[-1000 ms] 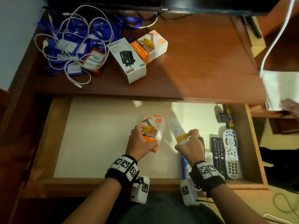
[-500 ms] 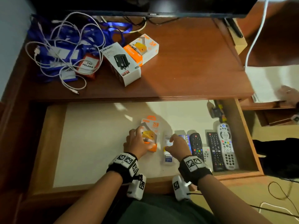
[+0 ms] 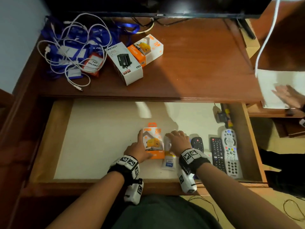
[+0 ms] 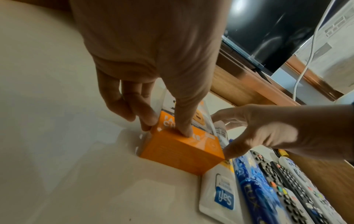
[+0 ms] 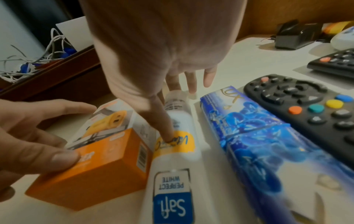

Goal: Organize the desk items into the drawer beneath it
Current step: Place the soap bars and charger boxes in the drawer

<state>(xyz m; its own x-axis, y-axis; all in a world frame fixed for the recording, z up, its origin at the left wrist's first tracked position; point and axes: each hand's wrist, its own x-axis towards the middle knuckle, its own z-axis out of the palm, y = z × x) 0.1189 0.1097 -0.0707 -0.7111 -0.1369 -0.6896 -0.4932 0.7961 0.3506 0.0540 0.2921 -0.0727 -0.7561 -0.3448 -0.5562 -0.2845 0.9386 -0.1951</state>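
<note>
On the far left of the brown wooden desk [image 3: 189,63] I see a tangle of white cables and blue lanyards [image 3: 72,52], then two boxed chargers. Below, in the open cream-lined drawer [image 3: 99,138], my left hand [image 3: 137,148] grips the orange-and-white charger box [image 3: 154,142], thumb on its near end, fingers on its left side. My right hand [image 3: 179,140] rests just beside it, fingers spread, thumb pressing the white plastic tube [image 5: 172,151] lying flat against the box. Right of that lie a blue soap packet [image 5: 249,136] and three remotes [image 3: 217,152].
</note>
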